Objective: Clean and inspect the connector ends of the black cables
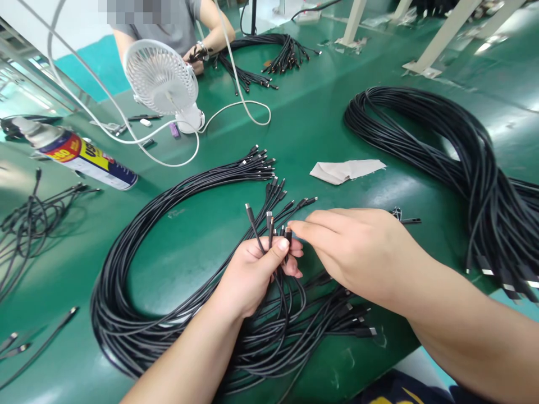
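My left hand [256,269] is closed around the ends of several black USB cables [251,219], their metal plugs sticking up above the thumb. My right hand [357,247] comes in from the right, its fingers pressed together at the tip of one black cable connector [288,234] beside my left thumb. What lies inside that pinch is partly hidden. Beneath both hands a big looped bundle of black cables [113,269] rests on the green table [189,241], with plug ends fanned out above and below my left hand.
A second thick cable bundle [471,146] lies at the right. Between the bundles is a crumpled white cloth [347,170]. Toward the left stand a white fan [162,78] and a tilted spray can [90,157]; loose cables [29,224] lie nearby. Across the table, a person [210,28] handles cables.
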Motion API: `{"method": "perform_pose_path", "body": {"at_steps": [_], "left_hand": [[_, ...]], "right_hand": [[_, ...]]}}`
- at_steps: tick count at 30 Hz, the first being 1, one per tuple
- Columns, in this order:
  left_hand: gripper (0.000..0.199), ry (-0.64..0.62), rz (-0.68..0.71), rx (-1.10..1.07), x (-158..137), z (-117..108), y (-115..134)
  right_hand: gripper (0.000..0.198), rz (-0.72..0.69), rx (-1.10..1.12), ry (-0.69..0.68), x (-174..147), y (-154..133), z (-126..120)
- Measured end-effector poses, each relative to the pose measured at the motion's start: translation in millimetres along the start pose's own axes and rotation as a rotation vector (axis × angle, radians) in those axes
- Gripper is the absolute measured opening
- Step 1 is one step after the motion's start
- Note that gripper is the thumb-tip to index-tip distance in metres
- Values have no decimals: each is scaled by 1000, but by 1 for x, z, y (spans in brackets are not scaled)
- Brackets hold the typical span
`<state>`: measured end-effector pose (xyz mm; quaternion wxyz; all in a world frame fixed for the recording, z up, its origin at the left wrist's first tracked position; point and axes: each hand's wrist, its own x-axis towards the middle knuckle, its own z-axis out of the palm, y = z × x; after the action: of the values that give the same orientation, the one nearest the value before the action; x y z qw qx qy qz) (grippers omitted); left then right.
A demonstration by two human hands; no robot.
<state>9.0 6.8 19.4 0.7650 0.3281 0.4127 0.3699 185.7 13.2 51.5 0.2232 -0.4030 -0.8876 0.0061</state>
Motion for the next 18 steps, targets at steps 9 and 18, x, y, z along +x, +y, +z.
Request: {"method": "perform_pose_path", "body": {"at_steps": [9, 18], "left_hand": [[31, 8, -16, 4, 0, 0, 0], [29, -8, 4, 2, 0, -1, -1]], "right_hand": [[29, 8, -22, -25, -1, 0, -1], [31, -4, -37, 1, 0, 1, -2]]}}
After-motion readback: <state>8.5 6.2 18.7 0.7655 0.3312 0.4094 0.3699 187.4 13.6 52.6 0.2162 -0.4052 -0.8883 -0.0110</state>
